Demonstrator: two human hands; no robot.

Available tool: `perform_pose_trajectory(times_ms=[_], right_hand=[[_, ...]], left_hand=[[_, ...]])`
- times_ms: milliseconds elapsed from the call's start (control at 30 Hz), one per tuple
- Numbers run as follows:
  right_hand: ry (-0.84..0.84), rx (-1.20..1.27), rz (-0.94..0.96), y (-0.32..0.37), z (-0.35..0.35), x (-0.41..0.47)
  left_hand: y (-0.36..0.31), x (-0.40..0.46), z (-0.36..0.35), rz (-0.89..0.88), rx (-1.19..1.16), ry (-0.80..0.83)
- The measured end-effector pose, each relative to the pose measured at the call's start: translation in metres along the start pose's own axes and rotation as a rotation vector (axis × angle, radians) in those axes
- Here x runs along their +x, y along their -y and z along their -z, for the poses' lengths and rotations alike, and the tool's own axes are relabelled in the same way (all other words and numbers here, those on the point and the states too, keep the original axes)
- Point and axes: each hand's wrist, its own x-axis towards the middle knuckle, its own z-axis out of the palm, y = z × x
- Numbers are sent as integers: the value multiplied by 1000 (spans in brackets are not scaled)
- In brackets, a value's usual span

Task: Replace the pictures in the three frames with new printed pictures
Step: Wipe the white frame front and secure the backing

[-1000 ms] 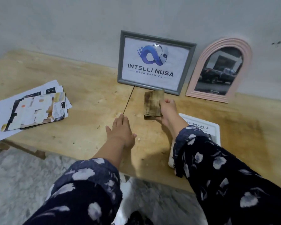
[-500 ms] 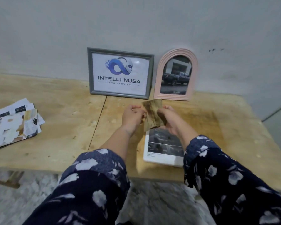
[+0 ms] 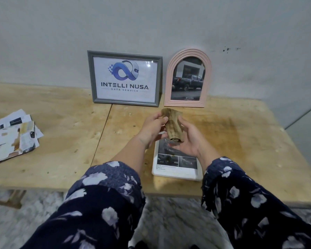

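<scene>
A grey rectangular frame (image 3: 124,78) with a blue logo print leans on the wall. Beside it on the right stands a pink arched frame (image 3: 188,78) holding a dark truck picture. A white frame (image 3: 176,173) lies flat near the table's front edge, with car pictures showing in it. Above that frame I hold a folded brown cloth (image 3: 173,125) in both hands. My left hand (image 3: 152,130) pinches its upper left part. My right hand (image 3: 190,139) cups its lower end, palm up.
A loose pile of printed sheets and cuttings (image 3: 13,135) lies at the table's left. The wooden table (image 3: 65,141) has a seam running down its middle and meets the grey wall at the back. Pale floor shows below its front edge.
My left hand lifted off the table and joined the right on the cloth. The cloth came back from the grey frame to above the white frame. The view shifted right.
</scene>
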Motion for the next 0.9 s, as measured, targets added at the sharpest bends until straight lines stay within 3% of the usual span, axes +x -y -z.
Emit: perform_pose_trajectory(times_ms=[167,300,400,500,633,767,900], right_hand=[[-70,-55,63,2,-3,6],[-364,-475,153,11,-7,17],[-432,-828,263,19,-18,22],[-444,-1155,374,23,-29,34],[-481,-1440,422,16,-39,54],[-374,-1515,374,-14,-29,68],[-332,-1497,459,-43,-20,57]], left_hand=[[16,-2,13,-41,127,-136],[62,-13,36,-211,748,-237],[107,-33,57,-310,1143,-193],[134,-41,67,-323,1293,-111],[141,-36,70,-363,1498,-139],[143,-33,69,-351,1544,-125],[144,-32,70,-365,1524,-135]])
